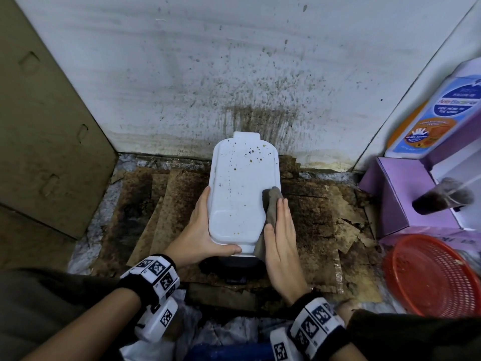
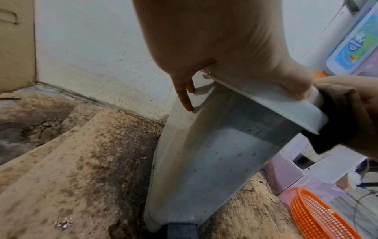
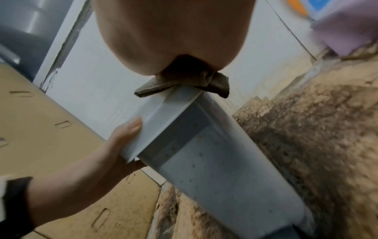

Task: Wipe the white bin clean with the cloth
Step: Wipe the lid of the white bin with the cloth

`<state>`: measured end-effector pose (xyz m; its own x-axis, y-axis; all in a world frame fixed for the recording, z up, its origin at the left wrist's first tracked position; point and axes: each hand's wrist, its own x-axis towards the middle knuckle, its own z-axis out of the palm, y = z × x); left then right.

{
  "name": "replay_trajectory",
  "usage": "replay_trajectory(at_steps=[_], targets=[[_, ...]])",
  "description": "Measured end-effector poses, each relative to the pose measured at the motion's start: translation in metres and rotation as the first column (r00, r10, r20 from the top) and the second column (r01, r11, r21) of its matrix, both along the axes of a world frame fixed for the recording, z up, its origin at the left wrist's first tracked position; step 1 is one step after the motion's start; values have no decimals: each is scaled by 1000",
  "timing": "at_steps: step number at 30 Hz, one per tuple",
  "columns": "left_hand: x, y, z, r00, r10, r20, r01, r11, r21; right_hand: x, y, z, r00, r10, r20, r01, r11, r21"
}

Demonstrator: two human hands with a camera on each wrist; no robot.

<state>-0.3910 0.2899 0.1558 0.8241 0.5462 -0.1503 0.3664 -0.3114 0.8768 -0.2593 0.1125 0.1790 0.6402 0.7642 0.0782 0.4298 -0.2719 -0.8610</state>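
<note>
The white bin [image 1: 242, 194] stands upright on the floor against the wall, its closed lid speckled with dark and yellowish spots. My left hand [image 1: 203, 230] grips the lid's near left corner, thumb on top and fingers down the left side. A grey-brown cloth [image 1: 272, 204] lies against the lid's right edge, and my right hand [image 1: 282, 243] presses it there with straight fingers. In the left wrist view my left hand [image 2: 204, 40] holds the rim above the spotted bin wall [image 2: 204, 161]. In the right wrist view the cloth [image 3: 184, 80] bunches under my palm on the bin's [image 3: 214, 161] top corner.
Stained cardboard sheets [image 1: 169, 204] cover the floor. A brown cardboard box [image 1: 46, 126] stands at the left. The wall [image 1: 234, 74] behind the bin is spattered. At the right are a purple box [image 1: 403, 199], a soap pack [image 1: 437, 113] and a red mesh basket [image 1: 432, 277].
</note>
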Motion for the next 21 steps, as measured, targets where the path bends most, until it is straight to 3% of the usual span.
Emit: replay_trajectory(at_steps=[4,12,21], targets=[[0,0,0,1000,6,-7,-6,1000,-3,32,17,1,981,125,146,-113,990,-85],[0,2,-3,1000,-3,-5,3,999,-35,81,57,16,959,259,113,-223,940,-256],[-1,2,-2,1000,-12,-9,12,1000,-23,70,51,8,973,216,87,-193,957,-214]])
